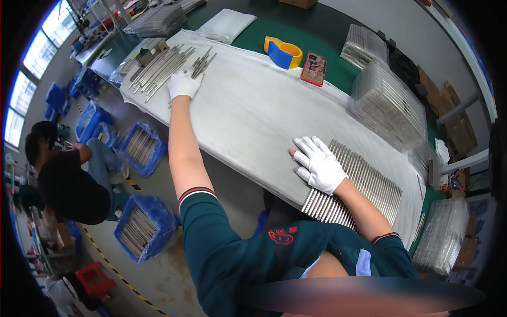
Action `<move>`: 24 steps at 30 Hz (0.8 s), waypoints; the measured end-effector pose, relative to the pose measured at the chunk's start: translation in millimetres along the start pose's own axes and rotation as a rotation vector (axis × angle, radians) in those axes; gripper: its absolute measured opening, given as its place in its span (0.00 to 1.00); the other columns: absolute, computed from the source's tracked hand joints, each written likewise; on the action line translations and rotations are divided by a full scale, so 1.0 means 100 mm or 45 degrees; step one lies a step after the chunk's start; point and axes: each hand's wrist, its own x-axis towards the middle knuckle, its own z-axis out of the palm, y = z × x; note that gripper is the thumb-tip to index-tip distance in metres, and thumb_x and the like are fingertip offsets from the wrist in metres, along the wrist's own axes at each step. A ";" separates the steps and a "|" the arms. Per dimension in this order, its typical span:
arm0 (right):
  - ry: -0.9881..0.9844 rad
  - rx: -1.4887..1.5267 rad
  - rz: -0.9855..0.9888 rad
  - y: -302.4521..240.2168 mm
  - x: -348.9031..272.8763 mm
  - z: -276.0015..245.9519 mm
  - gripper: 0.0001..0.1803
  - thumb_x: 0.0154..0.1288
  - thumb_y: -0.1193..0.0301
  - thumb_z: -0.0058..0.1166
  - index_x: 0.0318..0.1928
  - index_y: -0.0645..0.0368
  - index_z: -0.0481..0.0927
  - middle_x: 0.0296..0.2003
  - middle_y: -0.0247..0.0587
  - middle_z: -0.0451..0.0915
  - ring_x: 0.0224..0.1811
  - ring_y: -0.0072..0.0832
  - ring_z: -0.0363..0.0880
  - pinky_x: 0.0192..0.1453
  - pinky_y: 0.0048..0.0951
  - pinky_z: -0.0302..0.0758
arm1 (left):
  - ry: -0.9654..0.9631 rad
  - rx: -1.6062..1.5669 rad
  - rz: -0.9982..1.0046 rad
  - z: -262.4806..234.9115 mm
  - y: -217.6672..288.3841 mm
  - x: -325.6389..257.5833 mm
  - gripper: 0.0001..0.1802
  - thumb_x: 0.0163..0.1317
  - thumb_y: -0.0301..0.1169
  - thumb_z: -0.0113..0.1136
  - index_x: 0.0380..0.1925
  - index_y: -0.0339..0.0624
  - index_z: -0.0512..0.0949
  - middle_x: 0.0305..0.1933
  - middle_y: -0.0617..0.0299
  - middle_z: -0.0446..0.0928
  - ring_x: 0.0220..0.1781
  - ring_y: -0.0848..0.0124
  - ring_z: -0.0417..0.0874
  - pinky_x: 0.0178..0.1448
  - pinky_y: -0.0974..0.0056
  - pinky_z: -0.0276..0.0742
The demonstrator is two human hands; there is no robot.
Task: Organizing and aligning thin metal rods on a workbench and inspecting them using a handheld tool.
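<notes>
My left hand, in a white glove, reaches far out and rests on a loose pile of thin metal rods at the far left end of the white cloth. Its fingers curl over a few rods; I cannot tell if it grips any. My right hand, also gloved, lies flat with fingers spread on a neat row of metal rods laid side by side near the table's front edge.
Stacks of clear plastic trays stand at the right. A blue and yellow tape dispenser and a phone lie behind the cloth. Blue crates of rods sit on the floor at the left, beside a seated person.
</notes>
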 end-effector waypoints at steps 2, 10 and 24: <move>0.008 -0.011 0.004 0.02 -0.01 0.02 0.24 0.65 0.58 0.44 0.58 0.56 0.71 0.62 0.50 0.66 0.67 0.44 0.61 0.72 0.43 0.51 | 0.020 -0.022 0.078 -0.05 0.11 -0.08 0.31 0.57 0.60 0.49 0.52 0.54 0.78 0.52 0.53 0.77 0.50 0.51 0.77 0.57 0.53 0.72; 0.050 0.005 -0.013 0.05 0.00 0.03 0.26 0.66 0.57 0.44 0.60 0.58 0.69 0.62 0.51 0.65 0.67 0.43 0.59 0.71 0.43 0.53 | -0.034 -0.320 0.484 -0.38 0.79 -0.98 0.29 0.54 0.56 0.56 0.49 0.51 0.80 0.48 0.54 0.78 0.48 0.53 0.77 0.55 0.55 0.73; -0.018 -0.046 0.346 1.07 0.18 0.15 0.30 0.69 0.49 0.34 0.64 0.51 0.65 0.66 0.50 0.60 0.68 0.43 0.58 0.71 0.39 0.54 | -0.068 -0.393 0.531 -0.87 2.27 -2.57 0.28 0.55 0.53 0.56 0.48 0.45 0.77 0.40 0.55 0.76 0.42 0.57 0.76 0.43 0.53 0.74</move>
